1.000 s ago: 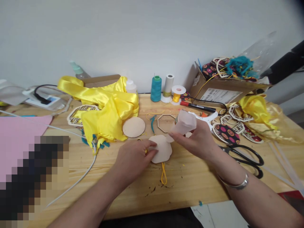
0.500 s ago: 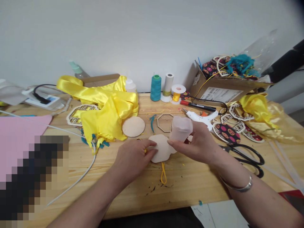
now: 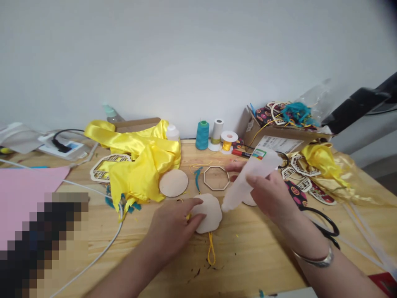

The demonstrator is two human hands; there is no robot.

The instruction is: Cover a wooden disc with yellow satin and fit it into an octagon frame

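A pale, flat piece with a scalloped edge (image 3: 211, 213) lies on the wooden table. A yellow braided cord loop (image 3: 211, 250) sticks out from its near side and a teal tassel (image 3: 197, 180) from its far side. My left hand (image 3: 175, 223) holds the piece at its left, thumb and index finger on top. My right hand (image 3: 268, 192) is closed around a translucent white squeeze bottle (image 3: 245, 180), tilted with its narrow tip down beside the piece's right edge. Whether the tip touches it I cannot tell. A round pale disc (image 3: 249, 200) is partly hidden under the bottle.
Yellow satin cloth (image 3: 139, 165) is heaped at left, by another round disc (image 3: 173, 183). An octagonal frame (image 3: 216, 178) lies beyond the piece. Thread spools (image 3: 202, 135) stand behind. Scissors (image 3: 325, 223) lie beside my right arm, and a full cardboard box (image 3: 279, 140) stands behind it.
The squeeze bottle has swung from nearly upright to tilted, and its labelled side now shows. My right hand has turned with it and moved right. My left hand stays on the scalloped piece.
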